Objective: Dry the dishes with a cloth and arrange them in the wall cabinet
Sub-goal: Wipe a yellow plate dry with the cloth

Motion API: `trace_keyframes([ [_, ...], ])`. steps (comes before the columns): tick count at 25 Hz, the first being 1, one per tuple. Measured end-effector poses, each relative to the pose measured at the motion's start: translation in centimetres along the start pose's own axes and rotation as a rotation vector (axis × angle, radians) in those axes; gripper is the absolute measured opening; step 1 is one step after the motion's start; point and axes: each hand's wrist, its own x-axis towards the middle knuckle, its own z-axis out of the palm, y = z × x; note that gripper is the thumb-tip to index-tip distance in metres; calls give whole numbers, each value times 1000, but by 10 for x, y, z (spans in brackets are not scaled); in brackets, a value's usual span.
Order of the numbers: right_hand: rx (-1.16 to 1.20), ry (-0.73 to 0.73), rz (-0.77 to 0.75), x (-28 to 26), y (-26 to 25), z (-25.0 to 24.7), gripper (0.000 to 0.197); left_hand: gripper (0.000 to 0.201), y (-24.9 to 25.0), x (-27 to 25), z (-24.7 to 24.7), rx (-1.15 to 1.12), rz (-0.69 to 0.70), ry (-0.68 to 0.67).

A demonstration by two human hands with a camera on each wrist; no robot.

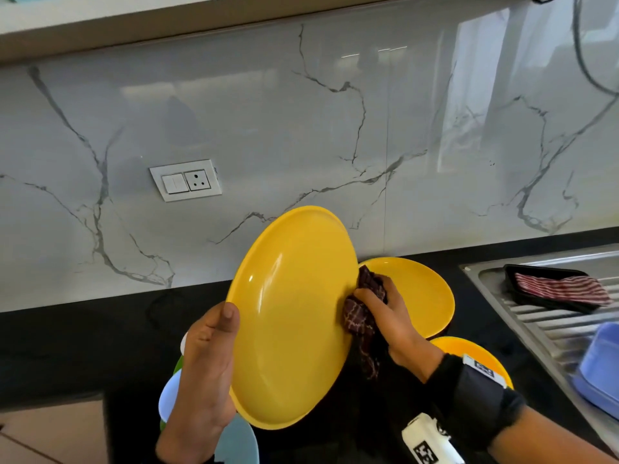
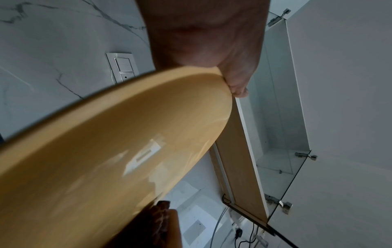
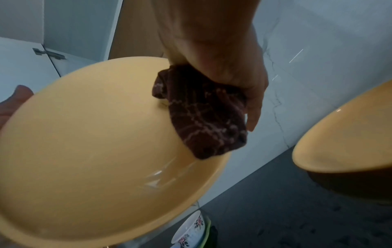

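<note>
The left hand (image 1: 207, 360) grips a yellow plate (image 1: 291, 316) at its 8 o'clock edge, thumb on the face – the other fingers are hidden behind it. The plate stands tilted above the black counter (image 1: 83, 346). At its 3 o'clock rim the right hand (image 1: 385, 313) holds a bunched dark checked cloth (image 1: 363, 316), fingers curled round it. Two more yellow plates (image 1: 418, 289) lie beyond, partly covered. Only the wall cabinet (image 2: 275, 117)'s open interior shows – at 3 o'clock in the left wrist view.
</note>
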Motion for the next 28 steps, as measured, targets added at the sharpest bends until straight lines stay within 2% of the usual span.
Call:
trace_keyframes([
  [2, 14, 42, -83, 3, -8, 5, 40, 68, -1, 0, 0, -6, -13, -13],
  [4, -96, 41, -266, 7, -27, 9, 43, 68, -2, -1, -1, -7, -10, -18],
  [8, -441, -122, -716, 2, -76, 24, 56, 83, -6, -2, -7, -22, -105, 34],
  [11, -681, -270, -1012, -14, -90, 41, 69, 79, -5, 0, -9, -25, -106, 24],
  [14, -793, -477, -1286, -47, -62, 58, 68, 74, -7, 1, -7, -166, -96, 8],
  [16, -855, -590, -1435, -72, -26, 58, 61, 79, -8, 1, -8, -202, -111, 18],
  [19, -997, -605, -1593, -84, 14, 47, 45, 95, -10, -1, -10, -103, -111, 53],
  [21, -981, -478, -1598, -68, 11, 42, 38, 88, -7, -1, -5, -98, -79, 69],
  [23, -843, -289, -1441, -45, -6, 38, 40, 75, -2, 0, -2, -72, -31, 96],
  [26, -542, -10, -992, -10, -22, 23, 56, 69, 3, 0, -1, -110, -23, 73],
  [28, -375, 124, -689, 4, -20, 17, 65, 67, 2, -2, -1, -110, -14, 55],
])
